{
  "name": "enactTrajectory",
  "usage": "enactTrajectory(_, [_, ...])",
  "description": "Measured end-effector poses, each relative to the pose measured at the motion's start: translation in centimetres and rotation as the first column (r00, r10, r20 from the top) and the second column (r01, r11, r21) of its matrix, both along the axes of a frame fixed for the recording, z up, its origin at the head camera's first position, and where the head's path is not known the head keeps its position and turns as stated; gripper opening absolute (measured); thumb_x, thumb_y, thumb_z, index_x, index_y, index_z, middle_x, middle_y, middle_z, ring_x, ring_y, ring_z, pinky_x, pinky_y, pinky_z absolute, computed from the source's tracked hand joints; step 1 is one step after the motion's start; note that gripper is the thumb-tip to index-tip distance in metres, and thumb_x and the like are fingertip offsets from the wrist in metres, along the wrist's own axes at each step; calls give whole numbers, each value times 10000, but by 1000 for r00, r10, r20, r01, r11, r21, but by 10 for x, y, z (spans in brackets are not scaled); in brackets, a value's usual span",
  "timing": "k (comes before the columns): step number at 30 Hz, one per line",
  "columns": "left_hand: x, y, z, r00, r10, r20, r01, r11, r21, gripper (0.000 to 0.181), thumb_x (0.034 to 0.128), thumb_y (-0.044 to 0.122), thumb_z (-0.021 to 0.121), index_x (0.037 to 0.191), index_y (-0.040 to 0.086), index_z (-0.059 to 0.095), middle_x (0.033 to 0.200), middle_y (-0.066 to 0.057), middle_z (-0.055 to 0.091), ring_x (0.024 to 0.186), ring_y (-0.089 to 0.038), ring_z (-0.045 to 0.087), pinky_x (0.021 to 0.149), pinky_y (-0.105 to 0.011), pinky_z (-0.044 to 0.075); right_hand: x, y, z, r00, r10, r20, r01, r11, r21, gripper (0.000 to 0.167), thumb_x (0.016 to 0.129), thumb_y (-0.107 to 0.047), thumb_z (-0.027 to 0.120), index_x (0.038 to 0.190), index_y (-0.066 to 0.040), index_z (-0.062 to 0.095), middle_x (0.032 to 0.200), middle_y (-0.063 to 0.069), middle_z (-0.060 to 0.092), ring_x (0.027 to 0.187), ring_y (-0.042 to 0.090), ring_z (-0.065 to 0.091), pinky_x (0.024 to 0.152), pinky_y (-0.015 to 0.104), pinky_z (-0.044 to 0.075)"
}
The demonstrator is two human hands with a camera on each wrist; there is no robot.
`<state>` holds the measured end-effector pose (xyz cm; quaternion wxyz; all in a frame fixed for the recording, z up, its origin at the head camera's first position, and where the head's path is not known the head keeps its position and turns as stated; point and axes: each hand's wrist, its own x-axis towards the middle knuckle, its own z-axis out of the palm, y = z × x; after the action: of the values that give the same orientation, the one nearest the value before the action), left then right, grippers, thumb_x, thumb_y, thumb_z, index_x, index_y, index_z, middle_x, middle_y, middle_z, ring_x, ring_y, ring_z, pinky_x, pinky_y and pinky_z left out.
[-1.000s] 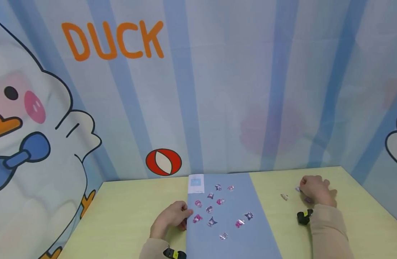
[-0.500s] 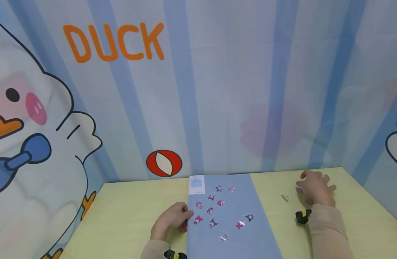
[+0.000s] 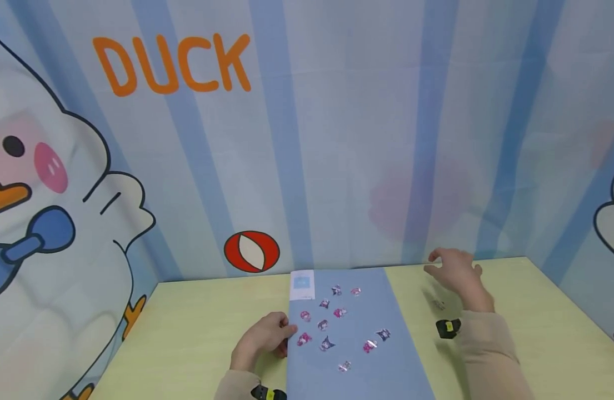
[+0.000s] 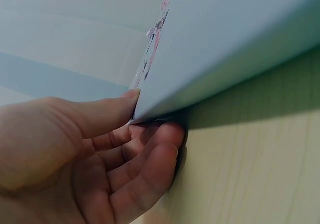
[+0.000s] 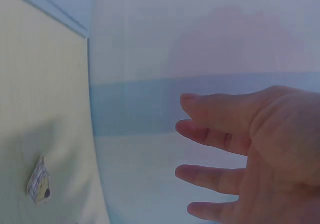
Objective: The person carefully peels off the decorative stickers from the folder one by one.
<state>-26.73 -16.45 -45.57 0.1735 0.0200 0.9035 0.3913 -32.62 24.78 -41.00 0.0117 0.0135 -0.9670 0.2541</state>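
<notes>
Blue paper (image 3: 357,328), scattered with stickers (image 3: 339,313), is laid on the bench (image 3: 201,316) before a striped curtain (image 3: 332,139) — its left edge pinched by the left hand (image 3: 264,335); rightward, one loose sticker (image 3: 439,305) is seen near the right hand (image 3: 455,272) — fingers spread.

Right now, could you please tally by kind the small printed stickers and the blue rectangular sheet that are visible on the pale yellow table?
Stickers on the blue sheet: 11
Loose sticker on the table: 1
Blue sheet: 1
Total: 13
Any sticker hidden by the right hand is not counted.
</notes>
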Motion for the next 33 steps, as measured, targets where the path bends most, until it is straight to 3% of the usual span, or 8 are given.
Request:
enactTrajectory(10, [6,3,-6,1000,-3,17,2,1000,13,174,985,200,601,909,48,567,717,-81,607,588,-183,590,599,-302,513,6,-34,2,998,49,-36,-48,999,25,341,966,-299,568,1212,-66,608,1378,291,464,1279,577,261,931,751,221])
enactTrajectory(18, [0,0,-1,1000,2,-19,-2,1000,8,178,985,209,602,913,50,566,717,-79,609,600,-191,593,621,-311,498,-2,-70,9,980,138,-142,-129,989,67,281,963,-270,596,1148,-63,644,1331,250,528,1279,532,338,927,722,289])
enactTrajectory(22, [0,1,-1,1000,-10,-11,10,1000,7,179,986,206,600,910,47,563,711,-78,609,589,-186,593,610,-304,503,-6,-93,1,964,202,-175,-177,973,148,231,940,-259,644,1089,-86,681,1291,210,570,1252,470,411,923,697,336])
enactTrajectory(28, [0,3,-1,1000,-7,-12,7,1000,3,183,985,207,602,908,46,562,709,-78,607,588,-184,591,612,-306,505,-11,-125,-16,942,289,-170,-228,924,307,151,910,-277,690,970,-139,695,1162,117,624,1144,380,489,912,664,371])
enactTrajectory(33, [0,3,-3,1000,-7,-8,8,1000,5,184,987,202,597,901,44,559,706,-78,607,582,-184,590,604,-304,502,-13,-147,-28,920,330,-213,-245,906,345,128,907,-275,701,915,-152,669,1081,93,620,1075,336,507,889,627,392])
